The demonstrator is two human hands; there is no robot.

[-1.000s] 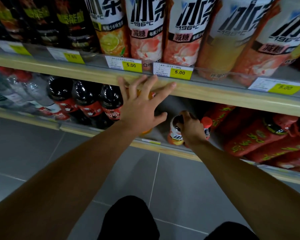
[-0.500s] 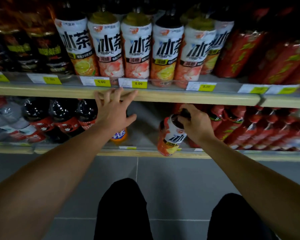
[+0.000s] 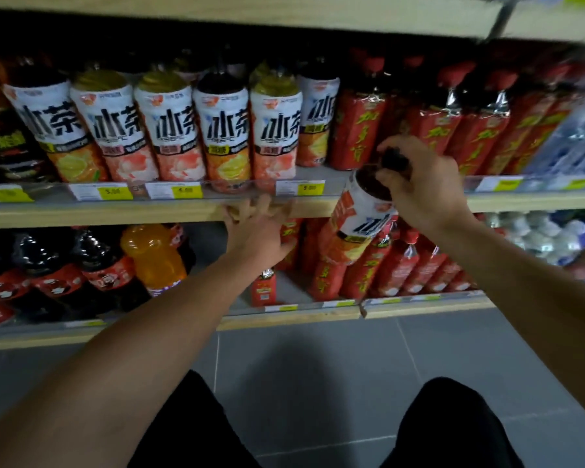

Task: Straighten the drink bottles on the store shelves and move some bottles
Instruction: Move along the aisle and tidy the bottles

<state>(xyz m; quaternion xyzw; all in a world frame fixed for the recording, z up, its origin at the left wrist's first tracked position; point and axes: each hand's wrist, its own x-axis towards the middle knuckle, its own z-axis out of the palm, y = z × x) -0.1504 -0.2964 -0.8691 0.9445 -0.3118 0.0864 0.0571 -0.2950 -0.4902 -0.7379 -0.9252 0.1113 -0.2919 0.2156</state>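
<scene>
Right hand (image 3: 423, 184): fingers curled round the dark cap end of an iced tea bottle (image 3: 360, 219), gripping it from the top
Iced tea bottle: off the shelves, tilted, hanging in front of the middle shelf edge (image 3: 115, 216), next to the red bottles (image 3: 355, 133)
Left hand (image 3: 257, 228): fingers spread out, a bit blurry, tips against that wooden edge, holding nothing
Upper row: iced tea bottles (image 3: 169, 130) standing upright behind the price tags (image 3: 186, 190)
</scene>
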